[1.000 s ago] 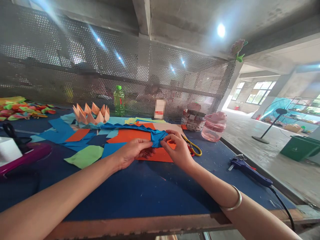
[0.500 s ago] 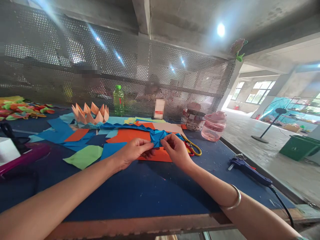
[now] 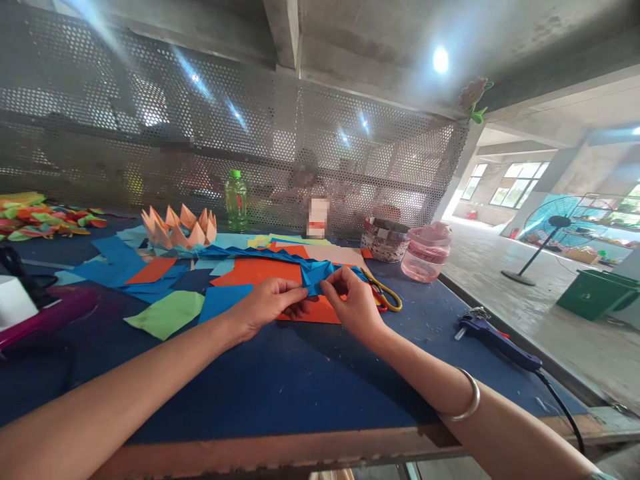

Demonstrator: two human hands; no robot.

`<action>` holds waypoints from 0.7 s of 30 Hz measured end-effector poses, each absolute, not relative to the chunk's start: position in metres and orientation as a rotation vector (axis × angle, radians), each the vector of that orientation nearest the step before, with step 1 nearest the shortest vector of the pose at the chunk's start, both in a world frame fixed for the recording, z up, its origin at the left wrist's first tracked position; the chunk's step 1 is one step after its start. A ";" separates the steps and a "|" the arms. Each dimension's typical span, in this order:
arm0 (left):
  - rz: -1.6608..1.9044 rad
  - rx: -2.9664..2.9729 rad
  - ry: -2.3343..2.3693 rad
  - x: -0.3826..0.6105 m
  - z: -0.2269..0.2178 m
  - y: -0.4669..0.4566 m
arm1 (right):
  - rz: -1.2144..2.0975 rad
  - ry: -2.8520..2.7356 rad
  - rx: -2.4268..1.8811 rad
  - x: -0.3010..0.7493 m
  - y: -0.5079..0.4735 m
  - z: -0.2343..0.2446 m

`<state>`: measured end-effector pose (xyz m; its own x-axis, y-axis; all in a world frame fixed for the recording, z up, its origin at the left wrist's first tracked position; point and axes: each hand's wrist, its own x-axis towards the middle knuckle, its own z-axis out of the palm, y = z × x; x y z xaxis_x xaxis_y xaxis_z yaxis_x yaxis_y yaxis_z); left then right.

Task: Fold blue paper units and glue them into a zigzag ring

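Observation:
A piece of folded blue paper [image 3: 315, 275] is pinched between my two hands above orange sheets [image 3: 260, 272]. My left hand [image 3: 274, 303] grips its lower left corner between thumb and fingers. On the right edge, my right hand [image 3: 353, 299] closes thumb and forefinger on the same paper. Behind it runs a long pleated blue paper strip [image 3: 250, 252]; whether it joins the held piece I cannot tell. Yellow-and-red-handled scissors [image 3: 393, 298] lie just right of my right hand, partly hidden. A blue sheet [image 3: 225, 300] and a green sheet [image 3: 167, 313] lie to the left.
A peach paper crown of points [image 3: 180, 230] and a green bottle [image 3: 236, 201] stand at the back. A pink jar [image 3: 426, 253] is beside a round patterned container [image 3: 384, 240]. A glue gun [image 3: 500, 343] with its cable lies near the right table edge. Colourful paper pieces fill the far left.
Both hands keep their pinch on the blue paper, which is tilted very slightly differently. The whole view has shifted a little.

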<state>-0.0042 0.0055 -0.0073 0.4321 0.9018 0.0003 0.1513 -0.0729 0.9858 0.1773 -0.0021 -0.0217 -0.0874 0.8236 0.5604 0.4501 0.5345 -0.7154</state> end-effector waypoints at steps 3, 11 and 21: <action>0.816 1.522 0.950 -0.003 -0.007 0.006 | 0.409 -1.730 -1.075 0.177 -0.002 -0.023; 0.876 1.522 0.990 0.001 -0.005 0.002 | 0.354 -1.759 -1.068 0.175 -0.007 -0.021; 0.922 1.442 1.001 0.003 -0.005 0.002 | 0.334 -1.765 -1.065 0.174 -0.010 -0.022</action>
